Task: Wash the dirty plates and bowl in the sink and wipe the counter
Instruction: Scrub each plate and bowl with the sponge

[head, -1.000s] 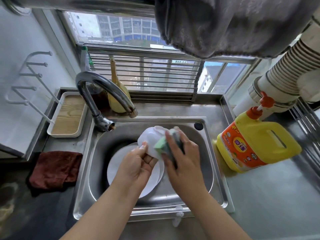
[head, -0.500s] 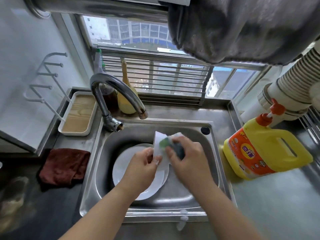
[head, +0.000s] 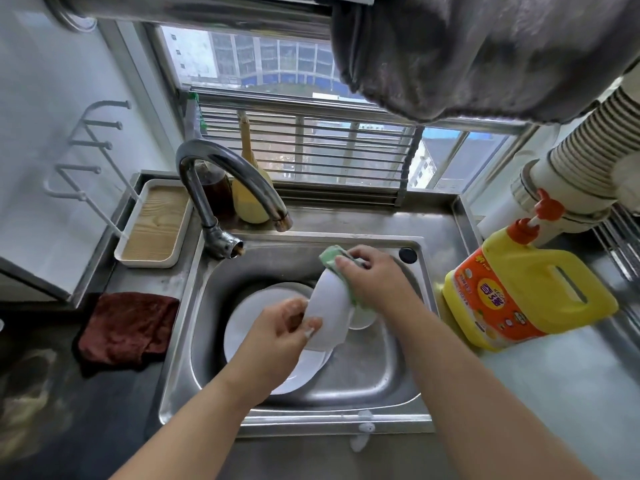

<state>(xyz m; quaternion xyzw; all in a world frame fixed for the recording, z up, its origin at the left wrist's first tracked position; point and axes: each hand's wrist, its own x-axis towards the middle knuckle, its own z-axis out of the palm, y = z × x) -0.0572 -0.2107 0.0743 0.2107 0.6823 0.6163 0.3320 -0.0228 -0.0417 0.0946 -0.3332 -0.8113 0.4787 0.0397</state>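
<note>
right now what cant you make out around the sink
- Head view: inside of the white bowl faces away; clean or dirty unknown.
- Plates: left hand and bowl cover them; count unclear.
- Green sponge: mostly under right hand.
- Detergent jug: label print too small.
- Grey cloth: cut off by top edge.

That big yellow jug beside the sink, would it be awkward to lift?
Probably heavy: the yellow jug looks bulky, though how full it is cannot be seen. Its moulded handle should give a firm hold. The broad base suggests it would slide on the steel counter rather than tip.
</note>
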